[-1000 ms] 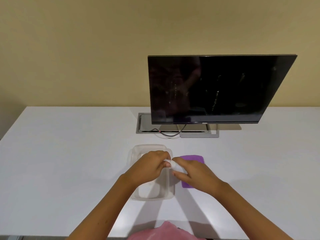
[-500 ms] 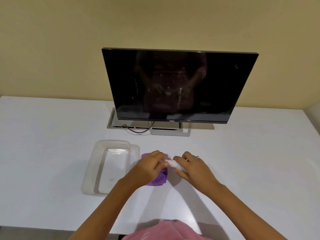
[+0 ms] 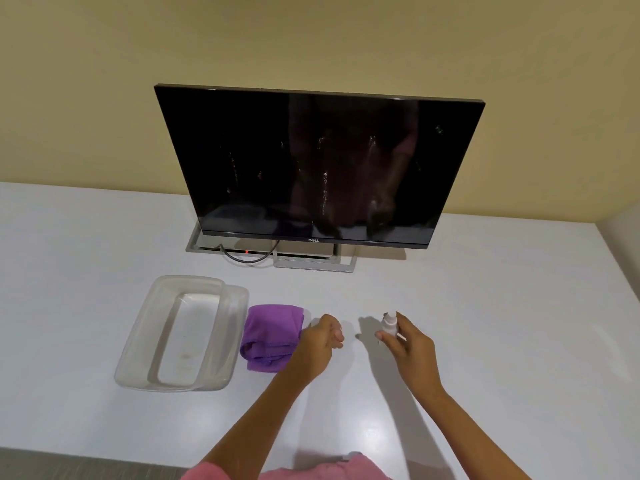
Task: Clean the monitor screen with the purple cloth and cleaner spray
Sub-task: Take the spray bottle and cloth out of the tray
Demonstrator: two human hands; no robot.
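The black monitor [image 3: 318,168] stands at the back of the white table [image 3: 502,323], its dark screen marked with pale streaks and spots. The folded purple cloth [image 3: 272,336] lies on the table in front of it. My left hand [image 3: 320,342] hovers just right of the cloth with its fingers curled shut; I cannot tell whether something small is inside. My right hand [image 3: 407,344] holds the small white cleaner spray bottle [image 3: 389,323] upright, nozzle end up, a short way right of my left hand.
A clear plastic container [image 3: 183,334] sits on its lid left of the cloth. A grey cable tray [image 3: 204,242] with a dark cable lies behind the monitor's metal foot [image 3: 315,265]. The table's near edge runs along the bottom, and a wall corner is at far right.
My hands, joined on the bottle before, have come apart: the right hand keeps the bottle and moved right, and the left hand drew back beside the cloth. The view shifted right and closer.
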